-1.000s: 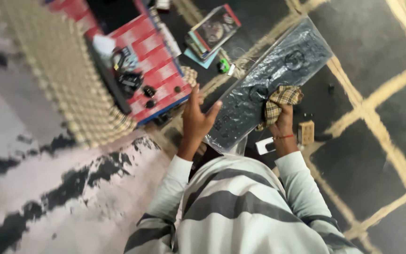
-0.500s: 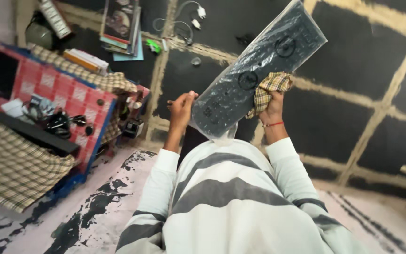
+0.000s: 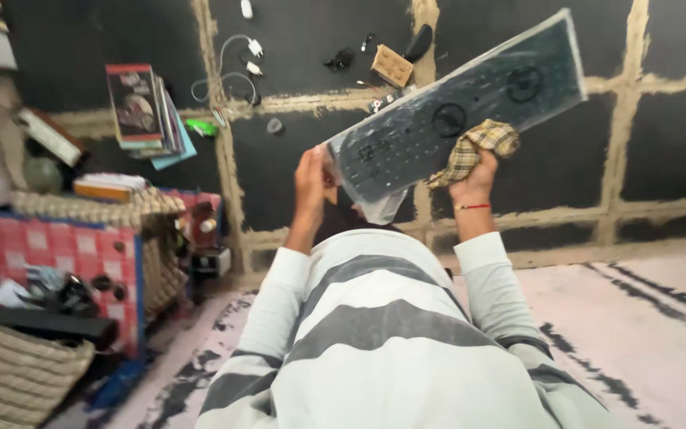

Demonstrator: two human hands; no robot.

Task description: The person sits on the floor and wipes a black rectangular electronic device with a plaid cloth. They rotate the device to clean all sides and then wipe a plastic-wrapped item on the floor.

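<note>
Above striped lap: left hand [image 3: 310, 176] grips wrapped keyboard [image 3: 458, 119] end; right hand [image 3: 476, 176] clenches checked cloth [image 3: 474, 147] at lower edge.

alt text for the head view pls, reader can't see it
A person in a striped top holds up a black keyboard in a clear plastic sleeve: left hand grips its near end, right hand presses a tan checked cloth against it. Below lies a dark tiled floor.

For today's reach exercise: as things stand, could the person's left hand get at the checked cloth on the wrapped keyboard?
Probably yes: the left hand grips the keyboard end, the cloth lies under the right hand, nothing between.
</note>
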